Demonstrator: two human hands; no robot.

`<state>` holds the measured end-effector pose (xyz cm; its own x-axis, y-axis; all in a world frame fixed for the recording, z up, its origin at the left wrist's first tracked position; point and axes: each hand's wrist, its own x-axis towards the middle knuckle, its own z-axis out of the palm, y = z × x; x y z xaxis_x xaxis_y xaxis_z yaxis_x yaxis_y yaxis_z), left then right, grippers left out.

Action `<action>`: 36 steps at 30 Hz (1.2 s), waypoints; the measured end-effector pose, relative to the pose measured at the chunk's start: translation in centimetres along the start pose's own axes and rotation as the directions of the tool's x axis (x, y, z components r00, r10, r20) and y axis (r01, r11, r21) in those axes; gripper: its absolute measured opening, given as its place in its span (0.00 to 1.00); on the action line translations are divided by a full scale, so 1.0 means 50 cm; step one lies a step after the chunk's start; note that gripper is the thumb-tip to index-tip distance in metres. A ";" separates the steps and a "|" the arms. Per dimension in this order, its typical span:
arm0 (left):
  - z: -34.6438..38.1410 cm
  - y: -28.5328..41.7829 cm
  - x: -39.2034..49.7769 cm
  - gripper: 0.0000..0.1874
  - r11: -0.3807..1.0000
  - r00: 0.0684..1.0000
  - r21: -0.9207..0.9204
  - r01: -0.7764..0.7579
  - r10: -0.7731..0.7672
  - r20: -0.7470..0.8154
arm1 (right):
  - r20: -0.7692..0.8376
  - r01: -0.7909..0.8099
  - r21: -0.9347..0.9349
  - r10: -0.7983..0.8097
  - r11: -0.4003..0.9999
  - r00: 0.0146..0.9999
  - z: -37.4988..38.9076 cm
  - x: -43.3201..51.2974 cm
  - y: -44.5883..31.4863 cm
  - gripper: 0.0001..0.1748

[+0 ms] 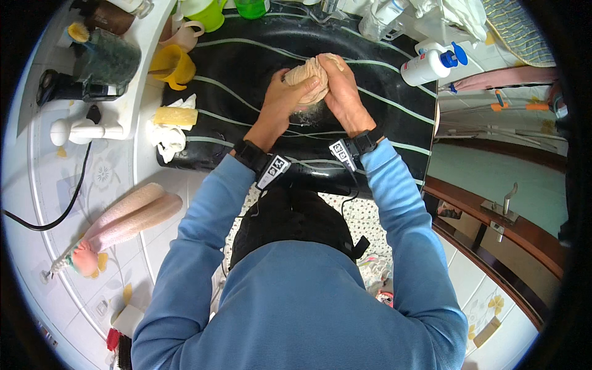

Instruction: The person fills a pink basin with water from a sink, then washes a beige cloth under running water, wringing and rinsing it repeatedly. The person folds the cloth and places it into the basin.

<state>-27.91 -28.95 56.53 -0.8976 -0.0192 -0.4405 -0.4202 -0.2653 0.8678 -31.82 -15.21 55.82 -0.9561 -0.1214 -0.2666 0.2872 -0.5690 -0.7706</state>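
A bunched beige cloth point(303, 75) is gripped between both my hands over the black washbasin point(231, 64) with pale wavy stripes. My left hand point(279, 99) holds its left side, with the thumb lying across the front. On the other side, my right hand point(341, 90) wraps around the cloth's right end. Water or suds show just below the cloth, above the drain area. Part of the cloth is hidden under my fingers. A metal faucet point(329, 5) stands at the basin's back edge.
Along the left rim are a yellow mug point(175, 64), a pink cup point(185, 36) and a yellow soap bar point(175, 116) on a crumpled white item. A white pump bottle point(423, 69) with a blue top stands right. A pink towel point(134, 212) hangs left; a door handle point(508, 199) is at right.
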 end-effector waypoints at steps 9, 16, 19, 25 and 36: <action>0.024 -0.010 -0.054 0.42 0.567 0.727 0.581 -0.584 0.684 0.063 | 0.127 -0.357 0.369 0.334 0.858 0.934 -0.018 -0.013 0.040 0.24; 0.001 0.026 -0.054 0.31 0.144 0.467 0.552 -0.822 0.725 0.507 | 0.446 -0.541 0.367 0.368 0.757 0.816 -0.048 -0.025 0.025 0.17; -0.001 0.033 -0.060 0.24 -0.012 0.361 0.489 -0.872 0.659 0.660 | 0.442 -0.608 0.293 0.460 0.738 0.771 -0.066 -0.027 0.012 0.16; 0.010 0.034 -0.070 0.17 -0.129 0.228 0.355 -0.926 0.558 0.798 | 0.560 -0.689 0.031 0.558 0.724 0.612 -0.080 -0.005 -0.014 0.07; 0.016 0.029 -0.071 0.13 -0.498 -0.106 0.059 -0.865 0.298 0.949 | 0.488 -0.578 -0.380 0.687 0.722 0.538 -0.036 -0.013 -0.053 0.12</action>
<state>-25.44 -28.50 59.56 -0.1565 0.8377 0.5232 0.9779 0.2059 -0.0372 -31.85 -12.15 57.00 -0.3454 -0.8535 -0.3902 0.7821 -0.0320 -0.6224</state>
